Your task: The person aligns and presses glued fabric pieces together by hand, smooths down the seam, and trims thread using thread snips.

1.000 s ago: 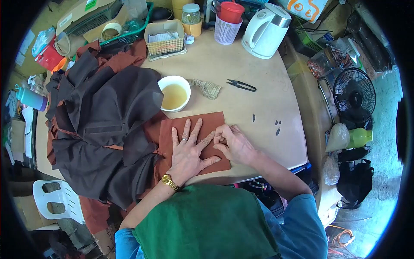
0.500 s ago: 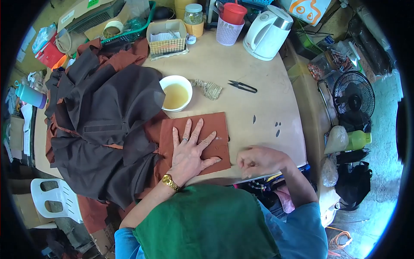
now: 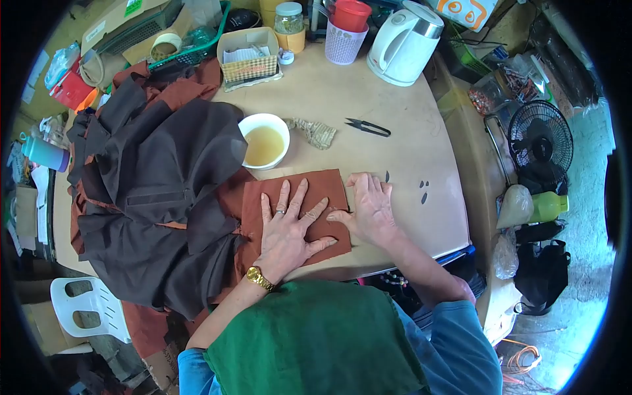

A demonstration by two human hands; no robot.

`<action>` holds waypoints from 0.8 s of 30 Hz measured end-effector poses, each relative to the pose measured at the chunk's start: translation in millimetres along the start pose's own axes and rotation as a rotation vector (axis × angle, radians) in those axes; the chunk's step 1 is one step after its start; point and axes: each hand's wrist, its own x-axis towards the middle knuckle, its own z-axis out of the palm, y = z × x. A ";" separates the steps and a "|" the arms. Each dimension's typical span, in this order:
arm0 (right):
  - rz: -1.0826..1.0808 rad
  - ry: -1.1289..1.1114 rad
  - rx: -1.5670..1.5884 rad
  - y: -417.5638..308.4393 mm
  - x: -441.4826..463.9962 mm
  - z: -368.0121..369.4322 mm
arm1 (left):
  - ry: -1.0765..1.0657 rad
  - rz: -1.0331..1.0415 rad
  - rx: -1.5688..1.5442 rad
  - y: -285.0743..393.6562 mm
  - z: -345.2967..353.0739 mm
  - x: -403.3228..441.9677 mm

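Observation:
My left hand [image 3: 288, 227] lies flat with its fingers spread on a rust-brown cloth piece [image 3: 326, 179]. At the cloth's right edge is my right hand [image 3: 370, 209], its thumb reaching onto the cloth and its other fingers bent on the table just beside it; thumb and fingers are apart, and nothing shows between them. A large dark garment [image 3: 158, 197] with rust-brown parts is heaped to the left, joining the cloth's left side. Above the cloth stands a white bowl [image 3: 264, 141] of yellowish liquid.
A crumpled rag [image 3: 316, 133] and black thread snips [image 3: 367, 127] lie on the table [image 3: 421, 151]. Along the back stand a small basket [image 3: 249, 59], a jar [image 3: 289, 26], a purple cup [image 3: 343, 45] and a white kettle [image 3: 405, 45]. A white chair [image 3: 89, 306] is at lower left.
My right hand went from closed on the cloth to off its lower right, then came back up to the cloth's right edge with its fingers opened. My left hand has stayed in place.

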 end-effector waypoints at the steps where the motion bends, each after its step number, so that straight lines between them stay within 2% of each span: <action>1: 0.007 0.003 -0.001 3.1 -0.5 -3.7 | 0.000 0.006 0.004 -1.1 0.3 0.3; 6: 0.088 -0.156 -0.097 26.9 -5.2 -24.9 | -0.017 0.012 0.026 -2.1 0.3 0.0; 10: 0.094 -0.127 -0.104 24.0 -2.0 -37.8 | -0.009 0.022 0.048 2.8 -3.3 -0.6; 12: 0.270 -0.021 0.625 11.0 -1.9 -31.7 | 0.001 0.004 0.048 3.4 -5.8 0.2; 13: 0.271 -0.023 0.624 2.6 -6.6 -19.6 | 0.071 0.026 -0.036 3.2 -6.8 -1.3; 15: 0.206 0.062 1.047 -17.3 -13.6 9.9 | 0.141 0.049 -0.113 -1.1 -11.3 -5.5; 16: 0.203 0.066 1.052 -24.4 -12.2 13.6 | 0.143 0.100 -0.259 -7.0 -15.3 -9.9; 17: 0.184 0.081 0.810 -31.9 -12.2 14.2 | 0.139 0.151 -0.408 -12.0 -19.4 -14.8; 18: 0.169 0.093 0.566 -36.0 -13.6 14.1 | 0.089 0.217 -0.230 -11.4 -31.7 -18.8; 22: 0.234 0.069 0.397 -29.6 -10.6 22.4 | -0.076 0.186 -0.112 -20.3 -46.6 -40.2; 24: 0.155 0.329 0.327 -3.7 -15.1 27.3 | -0.071 0.163 -0.109 -29.0 -48.3 -51.4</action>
